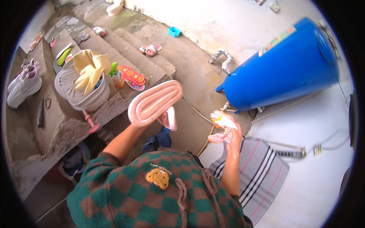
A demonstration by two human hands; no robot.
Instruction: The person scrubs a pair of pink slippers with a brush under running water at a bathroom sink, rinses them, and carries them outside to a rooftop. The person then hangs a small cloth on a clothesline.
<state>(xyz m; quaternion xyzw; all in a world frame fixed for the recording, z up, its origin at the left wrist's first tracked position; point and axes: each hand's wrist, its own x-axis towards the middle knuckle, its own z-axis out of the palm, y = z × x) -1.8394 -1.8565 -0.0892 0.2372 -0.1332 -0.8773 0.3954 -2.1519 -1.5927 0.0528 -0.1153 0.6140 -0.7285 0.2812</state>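
Observation:
A pale pink slipper [156,102] is held up in my left hand, its ridged sole facing upward and its strap showing below. My left hand [139,128] is mostly hidden behind the sole; only the wrist end shows. On the right, my right hand [236,133] is closed around a crumpled white, pink and orange thing [224,121], a soft cloth or wrapper; which one I cannot tell. The two hands are well apart, in front of my body.
Concrete steps [127,57] at left carry a white basket [91,100] with yellow rubber gloves [89,72], a green-topped bottle [117,76], red patterned insoles [131,74] and sneakers [26,85]. A large blue tank [281,68] lies at right, near a grey striped cloth [262,163].

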